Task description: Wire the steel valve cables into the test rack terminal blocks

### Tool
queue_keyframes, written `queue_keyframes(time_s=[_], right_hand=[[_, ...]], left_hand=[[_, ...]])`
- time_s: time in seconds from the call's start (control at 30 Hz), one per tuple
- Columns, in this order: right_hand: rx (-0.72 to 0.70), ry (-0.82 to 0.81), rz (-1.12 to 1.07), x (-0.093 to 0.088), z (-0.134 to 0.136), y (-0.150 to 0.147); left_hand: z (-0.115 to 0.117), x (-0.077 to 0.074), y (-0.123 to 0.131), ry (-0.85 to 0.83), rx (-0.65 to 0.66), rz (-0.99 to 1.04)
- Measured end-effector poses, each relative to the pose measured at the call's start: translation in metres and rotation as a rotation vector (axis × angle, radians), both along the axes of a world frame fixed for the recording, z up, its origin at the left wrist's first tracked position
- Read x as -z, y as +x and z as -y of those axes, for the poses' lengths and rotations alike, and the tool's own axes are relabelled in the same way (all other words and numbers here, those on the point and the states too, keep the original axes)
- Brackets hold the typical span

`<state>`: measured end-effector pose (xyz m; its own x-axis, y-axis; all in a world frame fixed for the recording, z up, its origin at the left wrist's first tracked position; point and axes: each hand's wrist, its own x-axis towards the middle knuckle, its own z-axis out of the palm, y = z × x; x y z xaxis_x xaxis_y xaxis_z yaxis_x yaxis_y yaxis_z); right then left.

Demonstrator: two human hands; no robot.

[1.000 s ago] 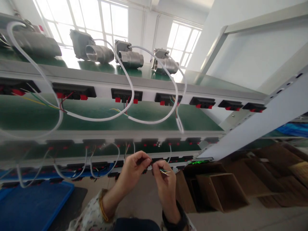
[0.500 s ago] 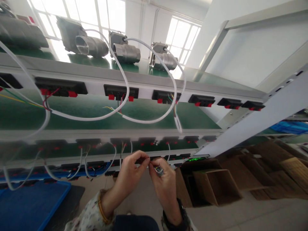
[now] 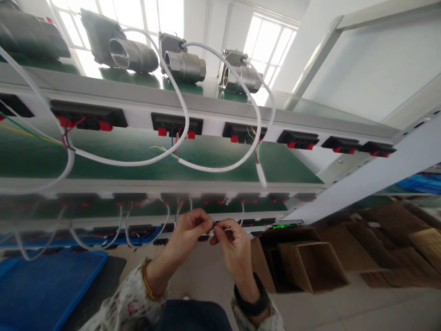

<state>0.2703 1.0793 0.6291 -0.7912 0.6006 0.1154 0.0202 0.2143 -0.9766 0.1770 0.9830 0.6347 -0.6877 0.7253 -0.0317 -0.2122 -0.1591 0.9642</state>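
My left hand [image 3: 193,230] is closed in a pinch, thumb against index finger. Its fingertips meet those of my right hand [image 3: 234,250], which is also pinched, around something small and dark that the fingers mostly hide. A thin yellowish end [image 3: 228,227] pokes out above the right fingers; it looks like a wire, but I cannot be sure. Both hands are held in front of the lower shelves. Above them a white cable [image 3: 262,174] hangs from a valve with a grey actuator box [image 3: 241,76], its thin coloured wires near a black-and-red terminal block [image 3: 236,133].
More metal valves [image 3: 186,66] stand on the top green shelf [image 3: 113,80], with cables looping down. Terminal blocks [image 3: 298,139] line the shelf edges. An open cardboard box [image 3: 313,266] sits on the floor at right, a blue tray [image 3: 44,289] at lower left.
The fingers have shifted slightly, and the grey piece that showed in my right hand is now out of sight. The view has tilted a little, moving the upper shelf up in the picture.
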Motion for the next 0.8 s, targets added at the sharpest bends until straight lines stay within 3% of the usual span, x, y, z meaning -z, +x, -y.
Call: queue_keyframes(time_s=[0.1, 0.2, 0.37, 0.5, 0.8], right_hand=[[0.071, 0.033, -0.087, 0.008, 0.004, -0.004], [0.16, 0.183, -0.126, 0.018, 0.006, -0.008], [0.407, 0.463, -0.281, 0.024, 0.002, -0.024], [0.388, 0.638, -0.385, 0.021, -0.002, -0.04], [0.42, 0.752, -0.372, 0.023, -0.002, -0.051]], left_hand=[[-0.008, 0.005, 0.008, 0.158, -0.088, 0.226], [-0.015, 0.007, 0.017, 0.221, -0.149, 0.32], [-0.027, 0.019, 0.013, 0.166, -0.259, 0.211], [-0.04, 0.032, -0.002, 0.273, -0.283, 0.113], [-0.049, 0.049, -0.019, 0.391, -0.311, 0.019]])
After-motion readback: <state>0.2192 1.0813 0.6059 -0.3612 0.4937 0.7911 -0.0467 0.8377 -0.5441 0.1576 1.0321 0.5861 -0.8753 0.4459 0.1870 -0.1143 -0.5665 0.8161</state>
